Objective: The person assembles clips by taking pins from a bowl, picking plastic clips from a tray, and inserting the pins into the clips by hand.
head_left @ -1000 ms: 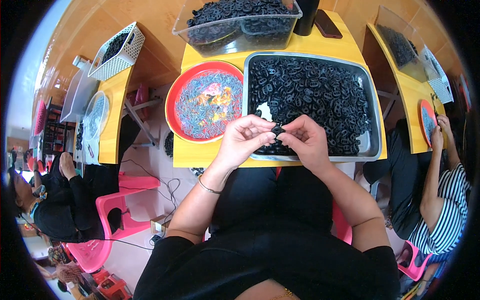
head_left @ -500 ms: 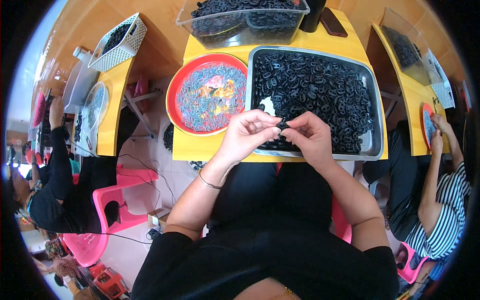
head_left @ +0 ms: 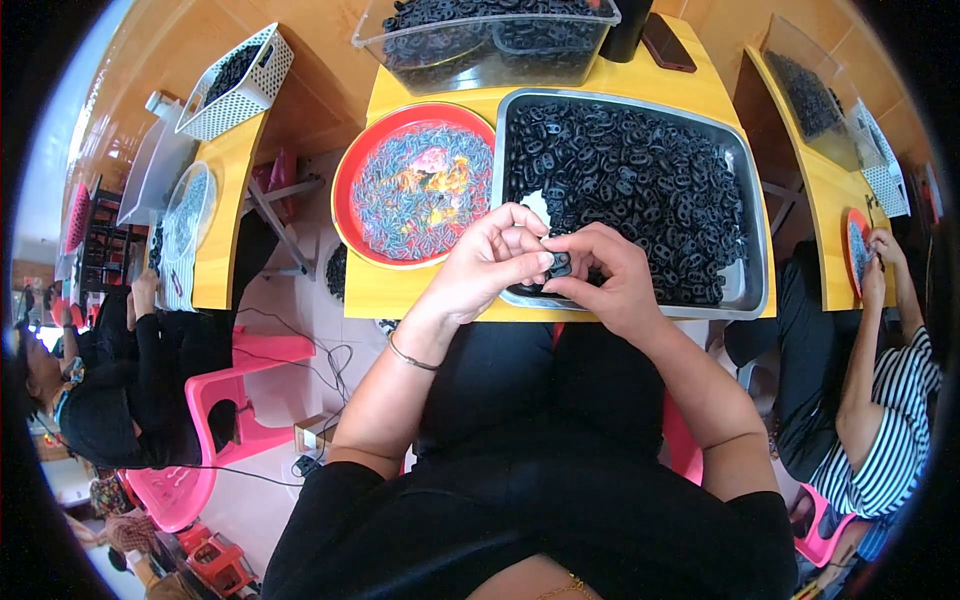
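Between my two hands, over the near left edge of the metal tray (head_left: 757, 250), is a small black plastic cord lock (head_left: 560, 265). My left hand (head_left: 493, 262) pinches it between thumb and fingers. From the other side my right hand (head_left: 612, 278) closes on it too, thumb below and index finger above. Fingers cover part of the piece. A mass of loose black two-holed plastic pieces (head_left: 630, 190) fills the tray under my hands. Left of it, a round red tray (head_left: 345, 190) holds many small thin metallic pieces that look like springs (head_left: 400, 210).
A clear plastic bin (head_left: 480, 70) of black pieces stands at the back of the yellow table (head_left: 400, 300). A dark phone (head_left: 668, 45) lies behind the metal tray. Co-workers sit left and right at yellow tables. Cables (head_left: 340, 370) cross the floor on the left.
My right fingers have shifted round the cord lock, and the piece is turned so that more of it shows. The co-worker at left has lowered an arm toward their table.
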Demonstrator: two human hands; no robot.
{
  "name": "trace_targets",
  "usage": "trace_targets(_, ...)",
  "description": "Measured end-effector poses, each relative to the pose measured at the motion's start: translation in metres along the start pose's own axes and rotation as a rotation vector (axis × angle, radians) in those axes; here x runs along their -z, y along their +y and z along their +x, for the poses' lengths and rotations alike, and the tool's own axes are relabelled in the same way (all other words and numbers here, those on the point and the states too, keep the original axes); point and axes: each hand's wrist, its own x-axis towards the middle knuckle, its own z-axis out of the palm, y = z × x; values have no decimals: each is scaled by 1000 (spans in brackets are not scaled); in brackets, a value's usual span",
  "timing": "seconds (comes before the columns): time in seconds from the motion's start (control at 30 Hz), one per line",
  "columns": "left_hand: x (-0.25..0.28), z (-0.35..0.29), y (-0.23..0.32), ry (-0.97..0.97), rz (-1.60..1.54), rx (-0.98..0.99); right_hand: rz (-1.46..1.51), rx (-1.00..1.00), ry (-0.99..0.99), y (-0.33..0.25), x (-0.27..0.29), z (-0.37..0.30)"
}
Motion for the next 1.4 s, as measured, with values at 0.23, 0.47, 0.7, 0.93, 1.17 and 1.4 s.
trace_targets(0.23, 2, -2, -1, -18, -60, 78, -12, -8, 0, 1, -3, -2)
trace_targets(0.47, 5, -2, -4, -75, -40, 89, 12, -59, 0, 1, -1, -3)
trace_targets(0.7, 4, -2, -2, -49, -85, 79, 73, -42, 11, 3, -3, -3)
trace_targets(0.93, 6, -1, 1, -65, -112, 73, 80, -38, 35, 6, -4, -1)
trace_targets(1.17, 0, 2, 5, -65, -73, 57, -23, 1, 63, 0, -1, -2)
trace_targets(1.4, -10, 44, 76, 117, 497, -237, 162, 3, 123, 9, -4, -12)
